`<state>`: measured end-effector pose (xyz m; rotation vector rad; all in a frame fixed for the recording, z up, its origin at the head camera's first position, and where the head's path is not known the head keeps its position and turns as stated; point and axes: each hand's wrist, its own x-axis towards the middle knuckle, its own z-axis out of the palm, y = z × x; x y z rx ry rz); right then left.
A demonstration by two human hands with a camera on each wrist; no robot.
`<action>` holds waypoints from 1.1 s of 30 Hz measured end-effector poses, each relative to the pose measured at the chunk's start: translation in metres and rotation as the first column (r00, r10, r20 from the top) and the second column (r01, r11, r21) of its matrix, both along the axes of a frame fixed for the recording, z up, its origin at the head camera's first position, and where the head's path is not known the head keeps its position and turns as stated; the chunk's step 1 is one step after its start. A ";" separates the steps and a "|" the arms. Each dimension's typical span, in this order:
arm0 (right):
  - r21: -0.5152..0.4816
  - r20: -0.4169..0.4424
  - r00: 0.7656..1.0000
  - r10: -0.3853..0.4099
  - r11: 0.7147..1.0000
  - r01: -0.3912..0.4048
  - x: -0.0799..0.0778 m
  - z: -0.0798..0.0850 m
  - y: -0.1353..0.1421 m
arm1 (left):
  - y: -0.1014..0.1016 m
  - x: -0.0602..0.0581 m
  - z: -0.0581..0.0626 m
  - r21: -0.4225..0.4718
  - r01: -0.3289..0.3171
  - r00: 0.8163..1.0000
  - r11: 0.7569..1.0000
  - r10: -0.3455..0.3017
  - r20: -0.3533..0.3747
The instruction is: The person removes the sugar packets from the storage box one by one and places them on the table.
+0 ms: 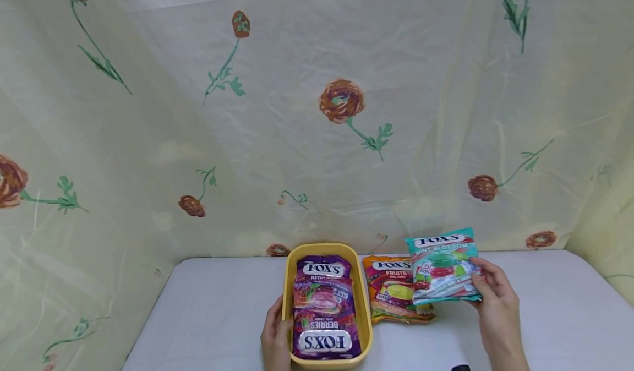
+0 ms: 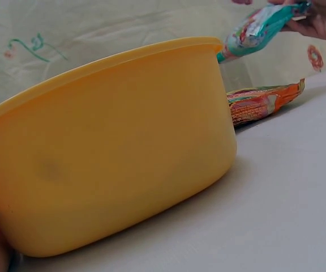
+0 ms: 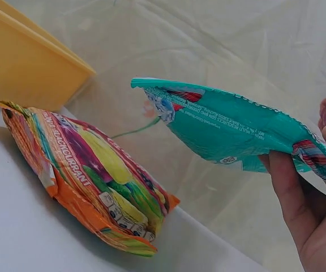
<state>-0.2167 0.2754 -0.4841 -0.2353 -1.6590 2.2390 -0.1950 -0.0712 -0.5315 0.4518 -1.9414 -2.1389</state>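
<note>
My right hand [image 1: 499,310] pinches a teal Fox's Mint Blossom candy bag [image 1: 444,266] by its right edge, thumb on the front and fingers beneath. In the right wrist view that bag [image 3: 231,124] is held up in the air, its underside showing. An orange Fox's Fruits candy bag [image 1: 391,288] lies on the table, partly covered by the teal one in the head view. My left hand [image 1: 276,335] grips the left side of a yellow plastic tub [image 1: 366,327], thumb at the rim. Inside the tub lie purple Fox's Berries candy bags [image 1: 324,310], one overlapping another.
The white table [image 1: 213,310] ends at the back against a pale curtain [image 1: 277,140] printed with flowers. A small dark object [image 1: 460,367] shows at the bottom edge of the head view. The orange bag lies close to the tub's right side.
</note>
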 end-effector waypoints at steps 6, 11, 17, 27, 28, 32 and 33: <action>0.025 0.071 0.997 -0.040 0.999 0.038 -0.008 -0.016 0.013 | 0.000 0.001 0.000 0.008 -0.001 1.000 1.000 0.001 -0.007; 0.027 0.034 0.999 -0.042 0.999 0.041 -0.018 -0.042 0.032 | 0.000 0.001 -0.001 0.011 0.004 1.000 1.000 -0.004 -0.018; 0.023 0.001 0.999 -0.046 0.999 0.046 -0.018 -0.048 0.040 | -0.001 0.001 0.000 0.011 0.009 1.000 1.000 -0.008 -0.015; -0.078 0.109 0.991 -0.082 0.993 0.091 0.000 -0.019 0.025 | 0.000 0.001 0.002 0.028 0.010 1.000 1.000 -0.011 0.020; -0.076 0.112 0.990 -0.083 0.993 0.092 0.000 -0.019 0.024 | 0.000 0.001 0.002 0.029 0.011 1.000 1.000 -0.011 0.018; -0.053 0.144 0.987 -0.078 0.995 0.086 0.000 -0.022 0.027 | 0.000 0.000 0.002 0.025 0.013 1.000 1.000 -0.013 0.009; -0.048 0.150 0.986 -0.075 0.995 0.083 0.000 -0.023 0.028 | 0.000 0.000 0.002 0.021 0.012 1.000 1.000 -0.013 0.014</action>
